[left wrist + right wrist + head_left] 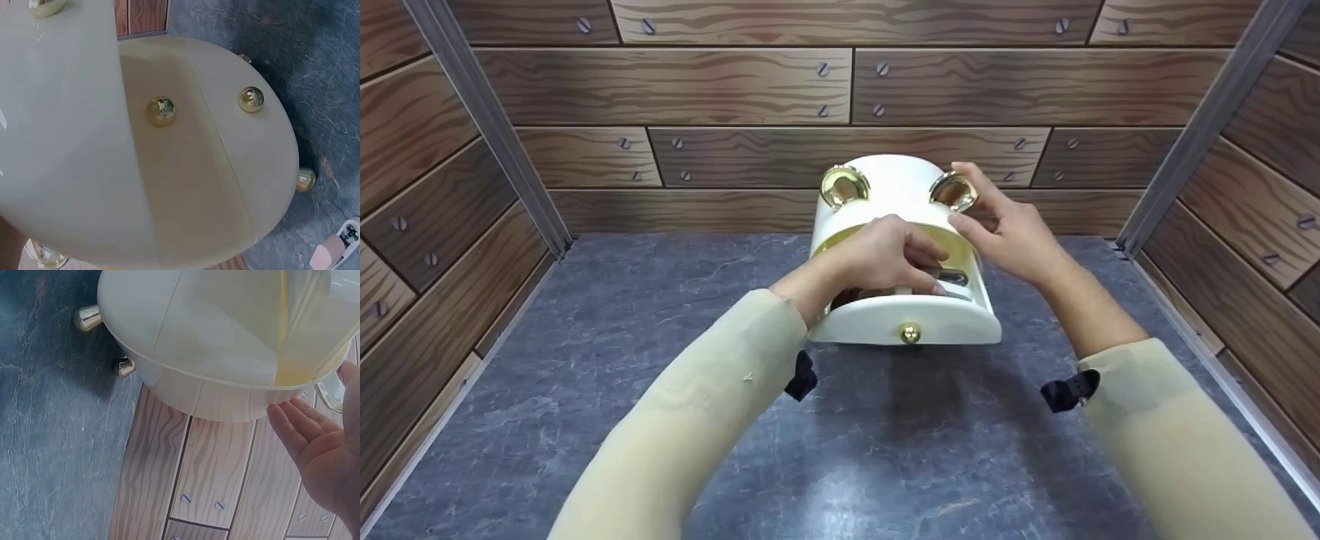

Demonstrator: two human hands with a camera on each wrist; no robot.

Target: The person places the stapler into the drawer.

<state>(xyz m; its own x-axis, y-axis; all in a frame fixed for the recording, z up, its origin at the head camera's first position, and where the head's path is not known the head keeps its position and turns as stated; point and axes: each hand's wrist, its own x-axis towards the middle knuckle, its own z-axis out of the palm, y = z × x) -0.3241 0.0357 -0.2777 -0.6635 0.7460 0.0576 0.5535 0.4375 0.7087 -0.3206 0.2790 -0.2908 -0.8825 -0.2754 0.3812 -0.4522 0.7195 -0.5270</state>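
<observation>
Left grip (889, 255) inside white box (898, 196), hold unclear | right grip (1020, 232) loose, touching box's right side | box by counter's (675, 277) back edge | dark shiny piece (955, 277) inside, beside left fingertips

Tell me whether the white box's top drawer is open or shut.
Open: the drawer juts out from the white box, and the left hand reaches inside.

A white, gold-footed box (900, 187) stands on a blue-grey marbled tabletop (675, 300).
</observation>
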